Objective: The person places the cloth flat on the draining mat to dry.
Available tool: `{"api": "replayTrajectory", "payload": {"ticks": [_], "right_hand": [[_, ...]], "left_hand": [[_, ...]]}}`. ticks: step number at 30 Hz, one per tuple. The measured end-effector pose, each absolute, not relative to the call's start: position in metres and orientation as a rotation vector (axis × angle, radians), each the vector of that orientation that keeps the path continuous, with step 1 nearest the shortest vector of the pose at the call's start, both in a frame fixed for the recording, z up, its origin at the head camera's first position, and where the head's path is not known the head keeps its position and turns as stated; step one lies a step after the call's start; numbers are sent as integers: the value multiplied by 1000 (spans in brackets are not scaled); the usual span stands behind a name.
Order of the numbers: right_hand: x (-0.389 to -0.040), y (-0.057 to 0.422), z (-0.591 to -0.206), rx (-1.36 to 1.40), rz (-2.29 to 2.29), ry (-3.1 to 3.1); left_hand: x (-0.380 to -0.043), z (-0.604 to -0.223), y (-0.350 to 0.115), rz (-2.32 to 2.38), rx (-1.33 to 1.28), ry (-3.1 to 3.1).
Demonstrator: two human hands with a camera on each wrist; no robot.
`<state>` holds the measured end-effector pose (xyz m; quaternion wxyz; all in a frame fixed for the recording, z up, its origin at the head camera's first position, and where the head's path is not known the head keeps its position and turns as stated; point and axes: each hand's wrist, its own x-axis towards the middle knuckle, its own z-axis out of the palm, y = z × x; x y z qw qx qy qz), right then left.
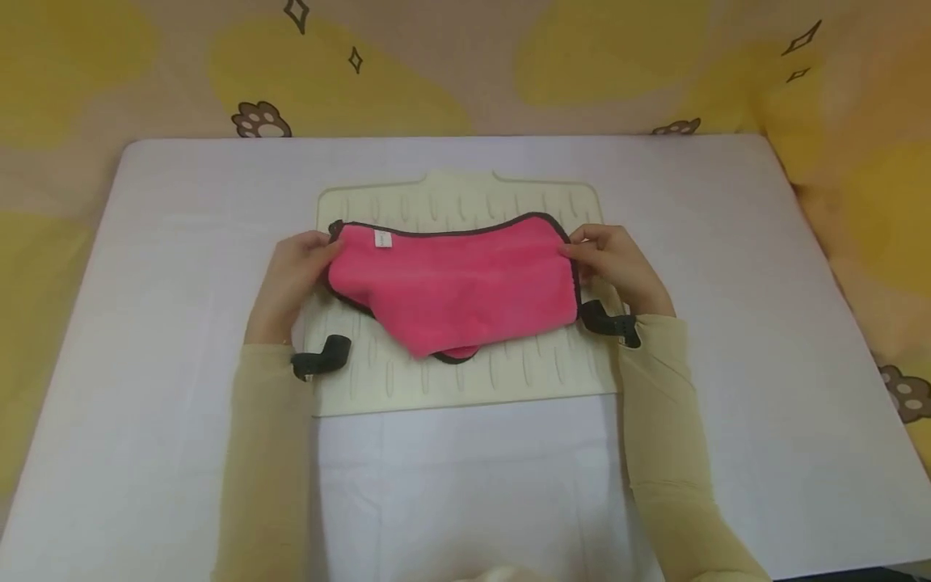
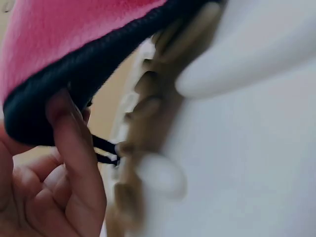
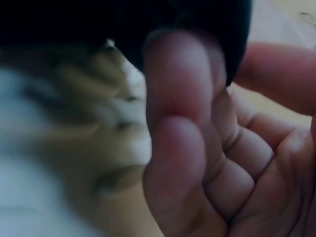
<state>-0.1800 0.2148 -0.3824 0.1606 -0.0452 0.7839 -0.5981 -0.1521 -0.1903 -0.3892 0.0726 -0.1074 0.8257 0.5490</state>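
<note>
A pink cloth (image 1: 465,283) with dark edging is stretched between my two hands. In the head view it has a white label (image 1: 383,239) near its upper left corner, and its lower edge droops unevenly. My left hand (image 1: 291,275) pinches the upper left corner. The left wrist view shows the finger and thumb on the dark edging (image 2: 64,74), with a thin black loop (image 2: 104,148) beside them. At the upper right corner my right hand (image 1: 618,259) pinches the cloth. In the right wrist view, curled fingers (image 3: 177,84) lie against the dark edging, partly blurred.
Beneath the cloth lies a cream ribbed mat (image 1: 407,396) with a tab at its far side. It rests on a white-covered table (image 1: 160,323). A yellow patterned fabric (image 1: 407,73) stands behind the table and along its right side. Each wrist carries a black camera mount (image 1: 323,356).
</note>
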Motion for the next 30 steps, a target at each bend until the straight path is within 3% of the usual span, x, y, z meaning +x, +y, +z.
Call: {"api": "replayTrajectory", "payload": {"ticks": [6,14,30], "right_hand": [[-190,215,-388,-51,-1588,2338],[-205,209,-387,-15,-1707,2388],[-217,203,-395,106,-1667,2488]], "left_hand": [[-175,-387,-188,1519,-235,2584],[-194,-388,-183,1699,-323,2449],[-210,-391,-177,1793,-430,2457]]}}
